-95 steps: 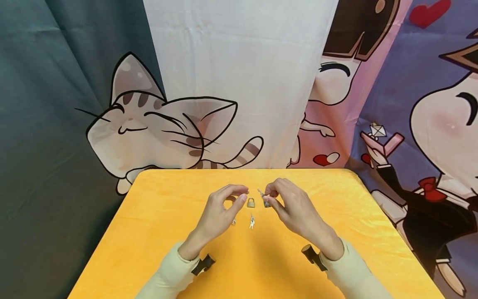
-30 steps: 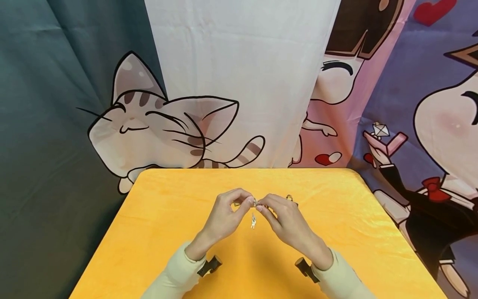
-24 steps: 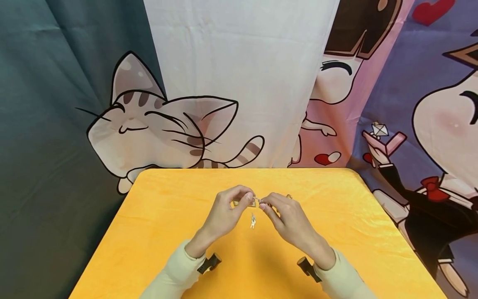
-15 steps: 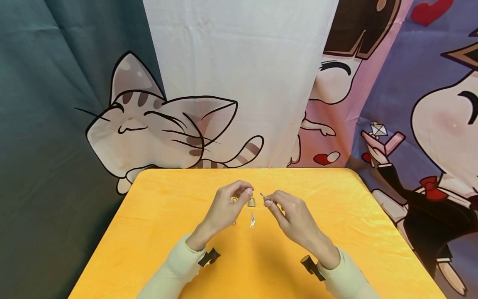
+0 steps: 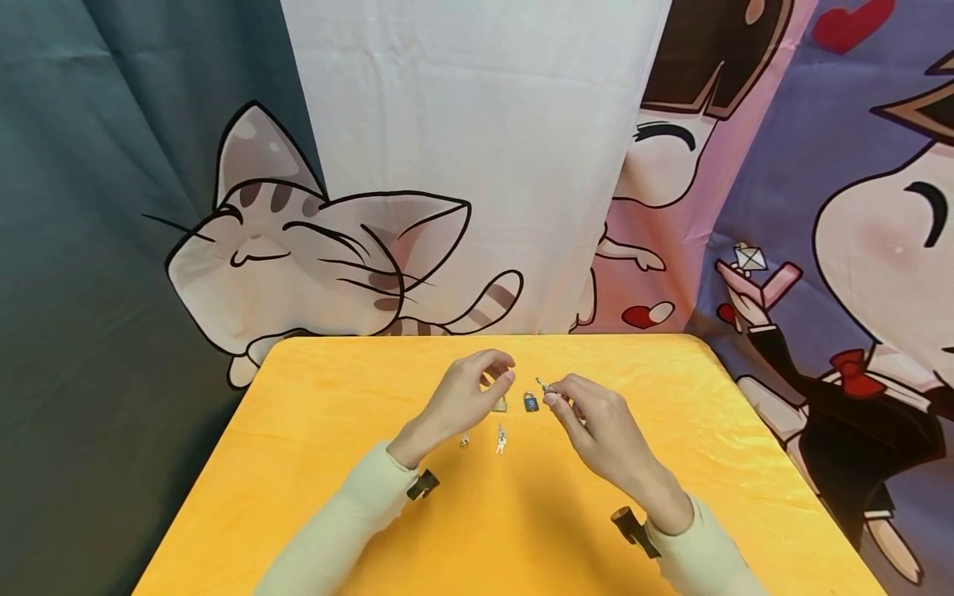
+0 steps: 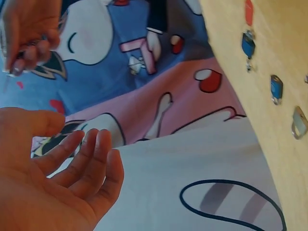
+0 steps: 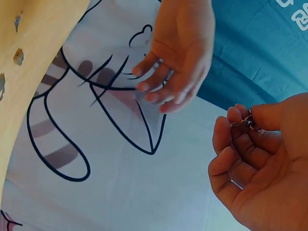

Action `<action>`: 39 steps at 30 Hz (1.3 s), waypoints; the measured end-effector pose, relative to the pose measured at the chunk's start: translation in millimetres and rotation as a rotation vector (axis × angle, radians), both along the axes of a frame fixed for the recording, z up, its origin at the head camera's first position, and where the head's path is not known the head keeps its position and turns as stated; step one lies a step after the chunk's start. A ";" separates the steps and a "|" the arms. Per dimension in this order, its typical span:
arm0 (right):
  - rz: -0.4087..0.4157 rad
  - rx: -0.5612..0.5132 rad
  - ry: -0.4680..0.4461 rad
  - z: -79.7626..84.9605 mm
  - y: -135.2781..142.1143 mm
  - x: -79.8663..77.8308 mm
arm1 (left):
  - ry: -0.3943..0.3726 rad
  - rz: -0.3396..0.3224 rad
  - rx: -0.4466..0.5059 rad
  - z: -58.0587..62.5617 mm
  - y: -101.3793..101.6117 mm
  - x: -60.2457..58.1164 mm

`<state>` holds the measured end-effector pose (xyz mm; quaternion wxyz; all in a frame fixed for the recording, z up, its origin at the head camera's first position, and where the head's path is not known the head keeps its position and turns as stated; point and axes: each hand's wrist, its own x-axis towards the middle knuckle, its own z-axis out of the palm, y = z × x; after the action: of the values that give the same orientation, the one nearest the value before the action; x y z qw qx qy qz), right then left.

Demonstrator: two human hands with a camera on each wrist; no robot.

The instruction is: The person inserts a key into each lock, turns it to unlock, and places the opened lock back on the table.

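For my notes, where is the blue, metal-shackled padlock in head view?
In the head view, the blue padlock lies right of centre on the yellow tabletop, between the brass padlock and right hand.

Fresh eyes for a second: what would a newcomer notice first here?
Probably the big cartoon cat on the backdrop, behind the bright yellow tabletop. Next, the right hand above it, pinching a small metal piece, with the empty left hand opposite. In the head view, a blue padlock shows between them.

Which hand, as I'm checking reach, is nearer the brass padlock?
Left: the left hand hovers by the brass padlock, partly hiding it; the right hand is farther right, past the blue padlock.
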<state>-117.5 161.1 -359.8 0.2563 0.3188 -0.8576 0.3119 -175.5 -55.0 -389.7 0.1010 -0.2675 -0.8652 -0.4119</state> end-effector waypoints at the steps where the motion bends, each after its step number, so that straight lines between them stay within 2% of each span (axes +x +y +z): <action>1: -0.001 0.000 0.000 0.2 0.9 0.0 | -0.003 0.002 -0.026 -1.6 1.0 -2.9; 6: 0.000 -0.005 -0.012 0.4 5.2 0.7 | 0.009 0.014 -0.171 -11.6 6.9 -18.8; 10: -0.006 -0.002 -0.016 -0.4 9.2 1.4 | 0.007 0.019 -0.249 -21.6 11.9 -32.0; 19: -0.034 0.016 0.023 -1.7 14.4 1.3 | -0.068 -0.024 -0.317 -45.7 23.0 -57.5; 27: -0.047 0.016 0.014 -4.2 18.1 2.2 | -0.137 -0.081 -0.349 -65.0 38.0 -77.0; 39: -0.044 0.005 0.023 -5.7 17.7 2.9 | -0.246 -0.060 -0.425 -88.7 60.2 -93.4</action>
<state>-114.5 178.8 -365.5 0.2719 0.3041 -0.8621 0.3005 -268.8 5.2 -478.4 -0.0759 -0.2561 -0.9299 -0.2530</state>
